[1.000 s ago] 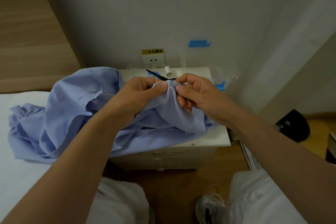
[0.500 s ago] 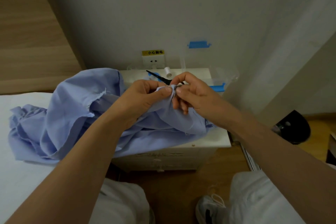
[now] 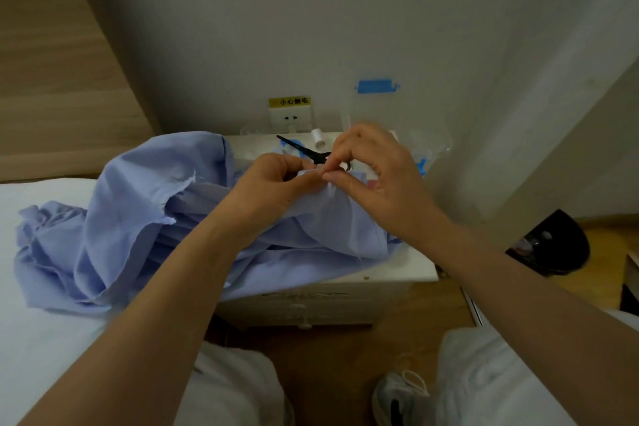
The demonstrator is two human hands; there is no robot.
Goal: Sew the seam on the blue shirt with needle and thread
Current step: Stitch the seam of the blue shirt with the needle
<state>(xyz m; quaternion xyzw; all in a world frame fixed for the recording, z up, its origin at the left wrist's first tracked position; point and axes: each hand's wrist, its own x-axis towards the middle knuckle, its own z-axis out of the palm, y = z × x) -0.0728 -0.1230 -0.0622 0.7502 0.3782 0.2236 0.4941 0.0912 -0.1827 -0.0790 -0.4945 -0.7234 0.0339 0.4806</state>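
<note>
The blue shirt (image 3: pixel 131 218) drapes from the bed (image 3: pixel 34 339) at left over the nightstand (image 3: pixel 415 270). My left hand (image 3: pixel 273 183) grips a raised fold, holding the seam steady, while my right hand (image 3: pixel 377 176) pinches its edge; I cannot discern the needle. Scissors (image 3: pixel 301 149) lie just beyond, on the far side.

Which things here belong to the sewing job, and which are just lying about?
In use: blue shirt, pinched by left hand and right hand; thread spool; scissors.
Lying about: wall socket, blue tape, shoe.
</note>
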